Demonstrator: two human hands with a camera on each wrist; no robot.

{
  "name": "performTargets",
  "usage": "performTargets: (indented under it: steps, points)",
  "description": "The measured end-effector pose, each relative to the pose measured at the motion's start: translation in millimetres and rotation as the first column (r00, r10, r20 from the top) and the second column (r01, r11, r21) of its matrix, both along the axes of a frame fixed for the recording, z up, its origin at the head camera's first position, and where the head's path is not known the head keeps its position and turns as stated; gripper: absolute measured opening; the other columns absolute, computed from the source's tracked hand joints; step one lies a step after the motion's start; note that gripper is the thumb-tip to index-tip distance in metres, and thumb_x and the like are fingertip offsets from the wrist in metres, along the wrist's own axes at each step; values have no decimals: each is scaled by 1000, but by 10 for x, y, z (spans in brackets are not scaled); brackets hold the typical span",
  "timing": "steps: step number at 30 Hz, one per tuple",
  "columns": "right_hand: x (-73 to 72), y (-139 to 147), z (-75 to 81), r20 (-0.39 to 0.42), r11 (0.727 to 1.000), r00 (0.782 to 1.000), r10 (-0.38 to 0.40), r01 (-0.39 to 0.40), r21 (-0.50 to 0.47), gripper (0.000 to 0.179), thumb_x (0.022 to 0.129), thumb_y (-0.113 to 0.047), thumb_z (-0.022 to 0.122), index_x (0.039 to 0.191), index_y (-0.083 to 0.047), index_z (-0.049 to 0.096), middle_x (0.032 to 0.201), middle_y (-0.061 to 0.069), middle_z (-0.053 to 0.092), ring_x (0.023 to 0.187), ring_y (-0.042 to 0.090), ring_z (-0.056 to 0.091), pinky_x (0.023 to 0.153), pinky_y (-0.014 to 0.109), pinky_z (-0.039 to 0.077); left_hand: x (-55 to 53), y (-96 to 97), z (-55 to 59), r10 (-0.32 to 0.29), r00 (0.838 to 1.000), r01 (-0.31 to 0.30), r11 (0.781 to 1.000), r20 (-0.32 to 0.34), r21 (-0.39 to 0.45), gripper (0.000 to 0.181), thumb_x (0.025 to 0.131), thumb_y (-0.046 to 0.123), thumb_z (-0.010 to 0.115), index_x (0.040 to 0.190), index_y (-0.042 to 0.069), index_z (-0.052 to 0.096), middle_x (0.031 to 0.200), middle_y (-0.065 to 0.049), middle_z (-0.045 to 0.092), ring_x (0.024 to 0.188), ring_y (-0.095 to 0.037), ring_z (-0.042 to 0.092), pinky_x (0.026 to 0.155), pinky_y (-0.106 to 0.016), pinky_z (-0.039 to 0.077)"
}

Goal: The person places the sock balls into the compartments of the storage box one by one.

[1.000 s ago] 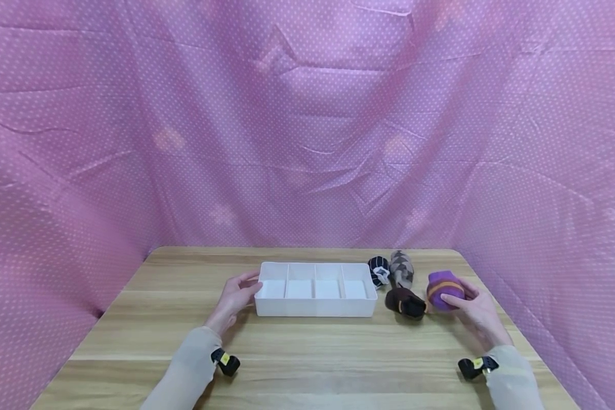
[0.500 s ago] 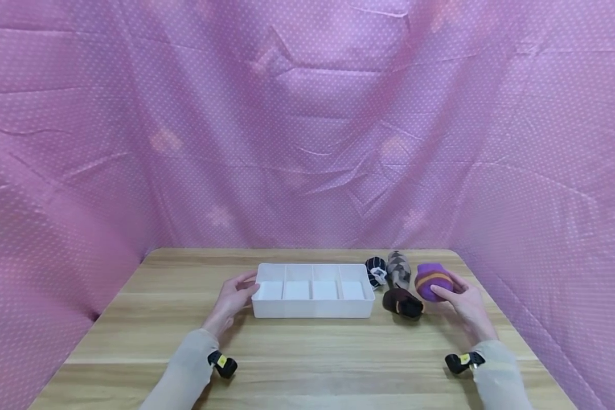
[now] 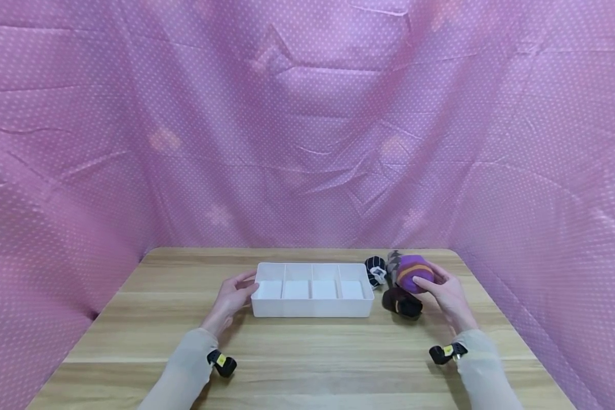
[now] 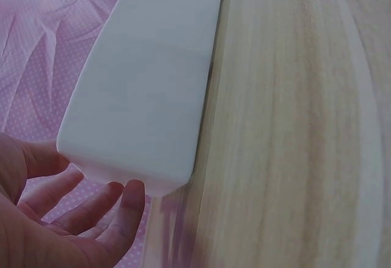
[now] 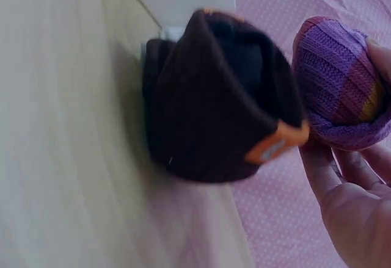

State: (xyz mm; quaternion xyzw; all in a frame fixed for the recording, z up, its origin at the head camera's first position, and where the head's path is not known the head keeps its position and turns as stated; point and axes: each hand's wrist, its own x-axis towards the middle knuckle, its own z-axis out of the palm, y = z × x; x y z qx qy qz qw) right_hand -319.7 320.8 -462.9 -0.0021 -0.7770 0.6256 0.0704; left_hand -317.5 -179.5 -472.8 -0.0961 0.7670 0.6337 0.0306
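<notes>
A white plastic box (image 3: 312, 308) with a row of compartments stands on the table. At its left end my left hand (image 3: 233, 297) holds the end wall, the thumb at the rim and fingertips against the outside (image 4: 131, 191). On the right, my right hand (image 3: 448, 296) grips a rolled purple knit sock (image 3: 414, 273) with an orange stripe, raised off the table. Below it lies a dark brown rolled sock (image 3: 402, 303), its orange label (image 5: 278, 143) showing in the right wrist view. A grey patterned rolled sock (image 3: 393, 263) is partly hidden behind the purple one.
A black rolled sock (image 3: 376, 270) with white lines lies against the box's right end. The wooden table (image 3: 307, 359) reaches toward the person. Pink dotted cloth (image 3: 307, 142) hangs around its back and sides.
My right hand has carried the purple sock leftward and slightly up, so it now covers part of the grey patterned sock. The left hand stays at the box's end.
</notes>
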Motion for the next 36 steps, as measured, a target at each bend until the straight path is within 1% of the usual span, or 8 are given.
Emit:
performTargets:
  steps: [8, 12, 16, 19, 21, 27, 33, 36]
  points:
    - [-47, -228, 93, 8, 996, 998, 65, -64, -64, 75, 86, -21, 77, 147, 1, 39, 102, -20, 65, 98, -4, 61, 86, 11, 49, 15, -3, -15, -5, 1000, 5, 1000, -8, -3, 47, 98, 16, 59, 144, 14, 48, 142, -23, 51, 121, -36, 58, 97, -43, 54]
    - [-62, -359, 106, 7, 993, 995, 97, -97, -68, 73, 85, -18, 77, 146, 1, 40, 105, -16, 66, 98, -3, 61, 87, 12, 49, 23, 5, -13, -1, 1000, 1, 1000, -2, -2, 47, 97, 16, 59, 144, 15, 49, 142, -23, 51, 121, -35, 58, 97, -43, 54]
    - [-94, -481, 107, 9, 988, 992, 128, -127, -86, 73, 85, -15, 76, 146, 0, 40, 117, -1, 66, 98, -1, 62, 86, 15, 53, 25, 13, -7, 0, 1000, 0, 1000, 3, -1, 47, 97, 16, 59, 143, 16, 49, 143, -22, 50, 122, -35, 58, 97, -42, 54]
    - [-122, -555, 107, 10, 986, 990, 143, -142, -82, 74, 85, -15, 77, 147, -2, 40, 128, 13, 62, 98, 0, 62, 85, 17, 54, 26, 12, -3, -1, 1000, 1, 1000, -2, 2, 47, 97, 16, 59, 144, 15, 49, 143, -23, 50, 122, -36, 57, 97, -43, 54]
    - [-134, -600, 113, 5, 985, 988, 152, -152, -87, 74, 84, -14, 77, 147, -2, 41, 131, 17, 60, 98, 2, 63, 85, 18, 55, 25, 10, -1, -2, 1000, 2, 1000, -5, 4, 47, 97, 15, 59, 144, 15, 48, 143, -23, 49, 122, -37, 57, 97, -43, 54]
    - [-145, -704, 136, -8, 972, 982, 187, -186, -147, 74, 82, -7, 77, 146, 0, 41, 124, 10, 63, 99, 5, 64, 84, 22, 57, 13, 10, 7, -16, 1000, 16, 1000, -15, 6, 48, 97, 14, 58, 144, 13, 48, 143, -24, 49, 122, -37, 57, 96, -43, 54]
    - [-167, -784, 120, 3, 975, 981, 194, -192, -115, 74, 82, -8, 77, 146, 0, 41, 134, 24, 57, 100, 5, 63, 86, 20, 55, 25, 12, 17, -12, 1000, 12, 1000, -11, -1, 48, 97, 14, 59, 144, 14, 48, 143, -24, 50, 122, -38, 57, 96, -43, 55]
    - [-172, -823, 112, -7, 975, 980, 199, -199, -101, 75, 81, -11, 79, 146, -2, 42, 135, 24, 56, 101, 6, 63, 87, 19, 54, 35, 11, 19, -13, 1000, 13, 1000, -9, 2, 48, 97, 14, 58, 144, 14, 48, 143, -24, 49, 122, -38, 57, 96, -43, 54]
